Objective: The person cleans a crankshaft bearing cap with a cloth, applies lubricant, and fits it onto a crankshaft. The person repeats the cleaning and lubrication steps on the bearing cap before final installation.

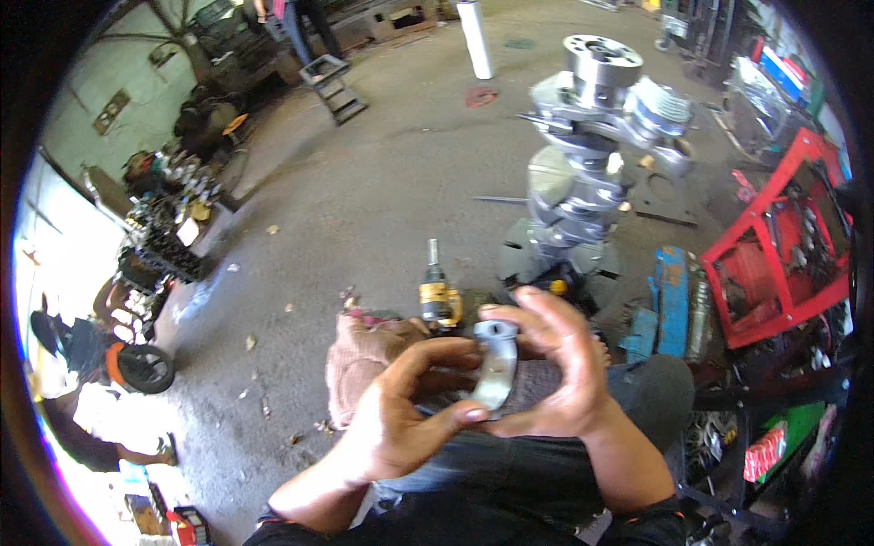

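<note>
Between my two hands, above my lap, is a curved metal connecting rod cap (497, 364) with a bolt hole at its upper end. My left hand (401, 414) grips its lower end with the thumb, its fingers curled behind. My right hand (560, 364) holds it from the other side, thumb below and fingers over the top. In front of me a large crankshaft (583, 182) stands on end. A piston (660, 107) with its rod hangs on the crankshaft's upper right side. On the floor just beyond my hands stands a yellow and black power tool (439, 296).
A brown cloth (355, 364) lies left of my hands. At right are blue metal pieces (672, 300), a red metal frame (774, 246) and a flat plate (665, 198). Engine parts (164, 227) line the left wall. A small step stand (337, 91) is near another person (300, 27).
</note>
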The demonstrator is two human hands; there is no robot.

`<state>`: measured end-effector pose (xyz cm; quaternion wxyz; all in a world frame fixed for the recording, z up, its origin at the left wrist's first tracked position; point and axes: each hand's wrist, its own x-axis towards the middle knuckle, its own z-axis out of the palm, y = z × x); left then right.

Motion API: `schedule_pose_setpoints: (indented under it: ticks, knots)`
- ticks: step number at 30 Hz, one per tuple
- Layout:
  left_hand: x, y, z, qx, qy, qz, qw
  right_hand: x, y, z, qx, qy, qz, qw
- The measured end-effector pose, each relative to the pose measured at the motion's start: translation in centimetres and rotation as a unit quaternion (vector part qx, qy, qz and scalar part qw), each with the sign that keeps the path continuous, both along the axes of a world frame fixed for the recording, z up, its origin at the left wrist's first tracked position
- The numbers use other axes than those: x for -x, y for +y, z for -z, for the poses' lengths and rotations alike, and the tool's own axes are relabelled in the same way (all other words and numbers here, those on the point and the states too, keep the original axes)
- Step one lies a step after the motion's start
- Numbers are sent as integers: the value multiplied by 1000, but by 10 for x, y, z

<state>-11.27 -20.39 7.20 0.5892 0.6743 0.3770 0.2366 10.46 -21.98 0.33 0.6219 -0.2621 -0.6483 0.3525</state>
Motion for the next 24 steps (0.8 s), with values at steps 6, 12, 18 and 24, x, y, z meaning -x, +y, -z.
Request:
schedule_pose_setpoints:
  ticks: [6,12,18,24]
  knots:
    - [25,-8,26,239,-92,-3,967,12,-13,-1,56,-183,-23,981]
    - [25,-21,41,202,-57,-42,977,18,-17,2,43,-200,-15,979]
    - [26,-11,51,193,-79,-38,977,20,-13,8,-8,-140,18,990]
    - [29,-7,71,85,-108,-62,989,24,-7,9,-21,-86,60,994]
